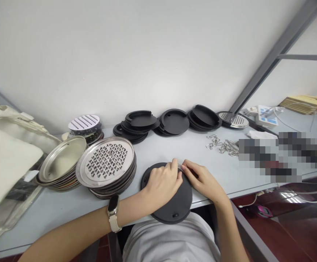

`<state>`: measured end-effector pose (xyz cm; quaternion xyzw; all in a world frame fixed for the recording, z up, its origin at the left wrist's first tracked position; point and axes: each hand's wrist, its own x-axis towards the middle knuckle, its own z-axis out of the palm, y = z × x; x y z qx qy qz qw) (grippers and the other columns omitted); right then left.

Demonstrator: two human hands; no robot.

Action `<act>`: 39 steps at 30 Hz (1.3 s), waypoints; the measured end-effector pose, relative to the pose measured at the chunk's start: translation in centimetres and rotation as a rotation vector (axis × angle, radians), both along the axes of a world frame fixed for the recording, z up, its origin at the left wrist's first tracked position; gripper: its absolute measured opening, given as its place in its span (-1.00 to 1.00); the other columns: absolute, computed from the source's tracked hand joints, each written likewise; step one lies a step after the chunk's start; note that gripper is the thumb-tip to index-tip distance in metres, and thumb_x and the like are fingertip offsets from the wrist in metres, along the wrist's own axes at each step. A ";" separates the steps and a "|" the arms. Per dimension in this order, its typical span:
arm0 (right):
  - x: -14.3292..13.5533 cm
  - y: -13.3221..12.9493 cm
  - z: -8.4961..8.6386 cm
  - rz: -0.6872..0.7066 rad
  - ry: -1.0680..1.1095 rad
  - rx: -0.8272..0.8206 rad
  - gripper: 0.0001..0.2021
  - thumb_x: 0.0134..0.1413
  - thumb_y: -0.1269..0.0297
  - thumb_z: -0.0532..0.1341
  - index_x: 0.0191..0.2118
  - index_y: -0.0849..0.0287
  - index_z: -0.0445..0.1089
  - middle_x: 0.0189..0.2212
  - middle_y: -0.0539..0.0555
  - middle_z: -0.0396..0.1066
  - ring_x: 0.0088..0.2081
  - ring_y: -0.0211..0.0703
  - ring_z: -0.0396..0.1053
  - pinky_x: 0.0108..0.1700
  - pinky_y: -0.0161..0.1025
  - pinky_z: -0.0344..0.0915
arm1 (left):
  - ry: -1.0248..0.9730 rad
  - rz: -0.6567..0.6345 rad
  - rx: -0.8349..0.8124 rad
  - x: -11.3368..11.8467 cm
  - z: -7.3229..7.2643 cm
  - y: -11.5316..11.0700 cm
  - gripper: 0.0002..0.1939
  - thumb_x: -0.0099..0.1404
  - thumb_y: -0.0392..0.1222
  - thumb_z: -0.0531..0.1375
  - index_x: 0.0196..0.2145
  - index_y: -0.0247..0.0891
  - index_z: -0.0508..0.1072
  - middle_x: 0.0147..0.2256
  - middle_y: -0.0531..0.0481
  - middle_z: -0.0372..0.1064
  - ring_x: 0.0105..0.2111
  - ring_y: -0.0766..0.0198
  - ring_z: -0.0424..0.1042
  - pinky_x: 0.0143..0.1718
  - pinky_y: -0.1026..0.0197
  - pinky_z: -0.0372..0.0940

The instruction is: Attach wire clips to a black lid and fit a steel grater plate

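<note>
A round black disc [174, 203] lies at the table's front edge, partly overhanging it near my lap. Over its upper part rests my left hand [163, 183], fingers curled and pressed together near the disc's top edge. My right hand [202, 180] is at the disc's upper right rim, thumb and fingers pinched close to a small shiny metal piece [179, 166], mostly hidden by the fingers. Left of the disc stands a stack of round grater plates [107, 162], the top one with raised teeth. Metal hooks [228, 147] lie in a loose pile at the right.
Stacks of black discs [174, 122] line the wall. Round metal plates [62, 160] and a white bag [8, 156] are at the left. A perforated metal disc [234, 119] and a white cloth [262, 135] lie at the right, near a grey metal post [267, 62].
</note>
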<state>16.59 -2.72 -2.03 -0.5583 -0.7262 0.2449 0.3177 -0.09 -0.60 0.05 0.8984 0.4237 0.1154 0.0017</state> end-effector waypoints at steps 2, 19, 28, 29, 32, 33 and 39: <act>0.0 0.0 0.0 0.010 -0.004 -0.003 -0.73 0.33 0.24 -0.06 -0.44 0.12 0.15 -0.52 -0.05 0.23 -0.46 -0.23 0.22 -0.36 -0.31 0.14 | -0.002 0.001 0.004 0.0 0.0 0.0 -0.85 0.36 -0.15 -0.01 -0.16 -0.25 0.18 -0.40 0.00 0.40 -0.46 0.12 0.46 -0.52 0.19 0.29; 0.0 0.4 0.0 0.044 -0.046 -0.004 -0.73 0.35 0.23 -0.07 -0.41 0.12 0.14 -0.49 -0.04 0.26 -0.42 -0.20 0.26 -0.32 -0.30 0.13 | -0.003 -0.022 0.025 0.0 -0.2 0.0 -0.82 0.37 -0.15 -0.01 -0.11 -0.22 0.23 -0.37 0.02 0.40 -0.46 0.14 0.45 -0.53 0.21 0.24; 0.1 0.2 -0.1 0.023 -0.030 -0.003 -0.72 0.34 0.24 -0.06 -0.44 0.13 0.13 -0.52 -0.05 0.24 -0.45 -0.23 0.24 -0.34 -0.30 0.12 | -0.008 -0.037 0.019 -0.1 0.1 -0.1 -0.84 0.38 -0.16 0.00 -0.12 -0.23 0.23 -0.36 0.01 0.40 -0.45 0.16 0.45 -0.53 0.22 0.23; 0.1 0.1 -0.1 0.022 -0.031 -0.004 -0.72 0.34 0.24 -0.06 -0.44 0.13 0.13 -0.52 -0.05 0.23 -0.45 -0.23 0.24 -0.34 -0.30 0.12 | -0.016 -0.037 0.013 -0.1 0.0 -0.1 -0.85 0.38 -0.16 0.00 -0.13 -0.23 0.23 -0.36 0.02 0.40 -0.44 0.16 0.45 -0.52 0.21 0.24; 0.0 0.1 0.0 0.026 -0.030 -0.009 -0.71 0.35 0.23 -0.06 -0.44 0.13 0.11 -0.52 -0.06 0.22 -0.46 -0.24 0.23 -0.35 -0.31 0.11 | -0.046 -0.025 -0.010 0.0 -0.2 0.0 -0.89 0.38 -0.17 0.02 -0.19 -0.24 0.23 -0.38 0.02 0.40 -0.42 0.16 0.46 -0.48 0.21 0.27; 0.0 0.1 0.0 0.024 -0.028 -0.008 -0.71 0.35 0.23 -0.06 -0.45 0.13 0.11 -0.53 -0.07 0.21 -0.46 -0.25 0.22 -0.35 -0.31 0.11 | -0.051 -0.019 -0.013 0.0 -0.2 0.0 -0.89 0.38 -0.17 0.02 -0.21 -0.25 0.23 -0.38 0.01 0.40 -0.41 0.16 0.46 -0.47 0.21 0.28; 0.0 0.1 0.0 0.022 -0.019 -0.003 -0.72 0.34 0.24 -0.05 -0.45 0.13 0.12 -0.53 -0.06 0.22 -0.45 -0.24 0.23 -0.34 -0.31 0.11 | -0.055 -0.024 -0.011 0.0 -0.2 -0.1 -0.89 0.39 -0.17 0.01 -0.24 -0.26 0.24 -0.41 -0.01 0.41 -0.42 0.14 0.46 -0.48 0.19 0.29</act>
